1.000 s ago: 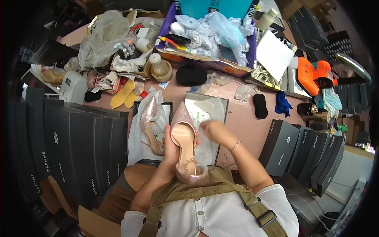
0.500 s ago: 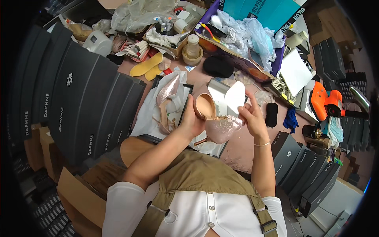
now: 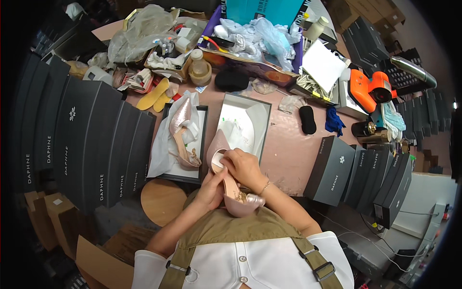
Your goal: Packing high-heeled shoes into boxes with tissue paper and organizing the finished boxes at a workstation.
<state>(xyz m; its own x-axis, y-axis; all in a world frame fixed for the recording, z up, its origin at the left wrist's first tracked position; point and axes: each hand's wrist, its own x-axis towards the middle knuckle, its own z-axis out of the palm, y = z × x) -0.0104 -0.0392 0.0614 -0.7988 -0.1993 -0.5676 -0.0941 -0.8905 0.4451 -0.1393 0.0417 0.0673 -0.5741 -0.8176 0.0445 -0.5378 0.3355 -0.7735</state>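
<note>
The held shoe (image 3: 233,190), a pink pump, lies in front of the torso, heel nearest the body. Its long axis runs away from the body, with the toe angled slightly left. The left hand (image 3: 211,191) supports the held shoe at its left side, grip closed around the waist of the sole. The right hand (image 3: 242,168) is nearer the toe opening; its grip is narrow, fingertips down at a white insert (image 3: 218,160) inside the held shoe. Whether they pinch or press the insert cannot be told.

Left of the held shoe, a left box (image 3: 205,127) contains white paper (image 3: 161,159) and the matching second shoe (image 3: 182,114), toe pointing away. Beyond the held shoe, a shallow grey box part (image 3: 250,100) rests on the desk (image 3: 284,154) and contains white sheets. Farthest beyond the held shoe, a purple box (image 3: 299,58) contains crumpled pale plastic.
</note>
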